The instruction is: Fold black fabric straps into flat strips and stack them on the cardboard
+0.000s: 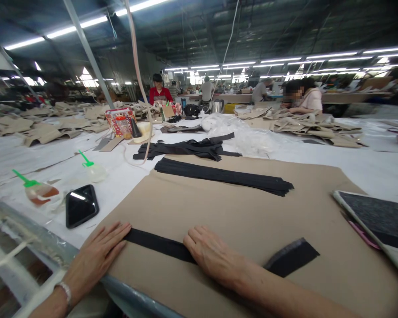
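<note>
Left hand [101, 248] flat (right hand [209, 250] curled)

L hand [97, 251], lower L of frame: bare, slim tapering fingers. Round its wrist, nr btm edge, a bracelet [65, 292]: narrow, pale/whitish, w/ a beaded look & slight shine; indiv. beads too small to make out. L forearm [48, 308] bare as far as frame shows. R hand [208, 249], lower ctr: also bare, rounded knuckles. R forearm [285, 291], btm ctr to lower R, bare too, smooth, widening twd btm edge.
</note>
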A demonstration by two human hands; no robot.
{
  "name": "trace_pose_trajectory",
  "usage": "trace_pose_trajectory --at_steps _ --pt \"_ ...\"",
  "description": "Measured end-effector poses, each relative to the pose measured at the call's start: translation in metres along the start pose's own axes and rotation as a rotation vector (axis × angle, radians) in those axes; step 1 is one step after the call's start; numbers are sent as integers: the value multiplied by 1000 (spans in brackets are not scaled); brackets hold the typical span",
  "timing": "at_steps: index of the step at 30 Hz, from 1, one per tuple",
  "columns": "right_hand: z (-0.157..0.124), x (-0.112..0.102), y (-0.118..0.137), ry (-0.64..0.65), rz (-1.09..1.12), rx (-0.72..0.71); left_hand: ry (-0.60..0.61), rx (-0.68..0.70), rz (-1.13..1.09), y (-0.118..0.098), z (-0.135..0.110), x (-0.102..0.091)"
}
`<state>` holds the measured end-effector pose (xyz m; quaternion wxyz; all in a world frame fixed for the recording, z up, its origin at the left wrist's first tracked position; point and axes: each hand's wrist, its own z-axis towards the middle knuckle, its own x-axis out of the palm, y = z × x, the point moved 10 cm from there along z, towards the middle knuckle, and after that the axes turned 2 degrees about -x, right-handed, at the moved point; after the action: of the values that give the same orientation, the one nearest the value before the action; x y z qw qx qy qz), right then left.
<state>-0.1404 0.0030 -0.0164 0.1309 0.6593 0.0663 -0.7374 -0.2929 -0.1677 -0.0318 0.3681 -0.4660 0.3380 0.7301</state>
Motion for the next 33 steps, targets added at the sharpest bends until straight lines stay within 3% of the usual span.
trace_pose_trajectory --at_steps 4,6,8,10,12,15,24,33 --pt "1 -2 -1 -3 4 21 -68 -59 38 19 -2 -13" --pt "2 -4 -3 8 30 41 -143 -116 32 9 4 -27" --pt "2 -5 -3 25 39 43 -199 -117 -80 -19 13 -39" --pt "2 -5 -3 29 31 44 -157 1 -334 -62 27 -40" --pt "1 -5 -2 11 5 41 -133 62 -417 -95 37 -38" --pt "-1 -5 2 -28 -37 12 -100 122 -457 -120 44 -30" --pt "-11 -11 -9 88 167 47 -96 252 -442 -126 33 -27" --pt "-28 -12 -10 63 288 112 -91 273 -410 -129 35 -30"
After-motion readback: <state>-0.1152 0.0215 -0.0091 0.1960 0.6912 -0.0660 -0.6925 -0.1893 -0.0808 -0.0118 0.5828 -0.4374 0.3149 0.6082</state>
